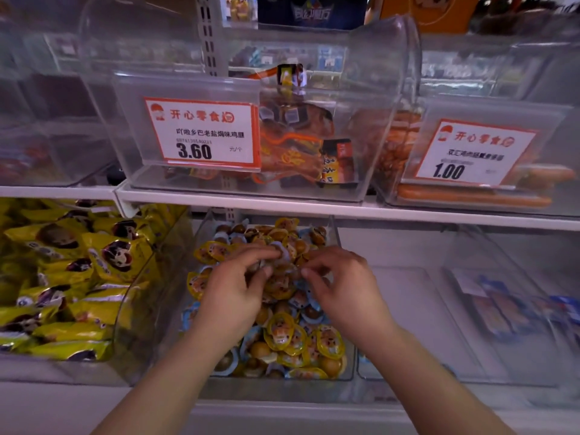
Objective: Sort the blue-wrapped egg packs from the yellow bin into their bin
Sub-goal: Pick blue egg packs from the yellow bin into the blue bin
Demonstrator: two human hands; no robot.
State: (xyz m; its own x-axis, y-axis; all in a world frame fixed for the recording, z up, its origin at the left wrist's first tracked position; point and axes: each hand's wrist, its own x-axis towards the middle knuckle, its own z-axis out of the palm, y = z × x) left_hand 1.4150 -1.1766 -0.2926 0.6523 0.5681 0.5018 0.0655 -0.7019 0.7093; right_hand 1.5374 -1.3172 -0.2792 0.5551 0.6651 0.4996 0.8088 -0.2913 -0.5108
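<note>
Head view: left hand (233, 288) and right hand (337, 285) pinch small packs in the clear plastic bin (337, 237) of mixed blue-wrapped egg packs (309, 312) and yellow-wrapped egg packs (281, 332); blurred fingers could easily grab yellow ones by mistake

Yellow snack bags (62, 277) heaped in the clear bin at left; orange-packed drumsticks (295, 146) behind a 3.60 price tag (202, 133) on the upper shelf; sausages (470, 196) under a 1.00 tag (474, 152)
</note>
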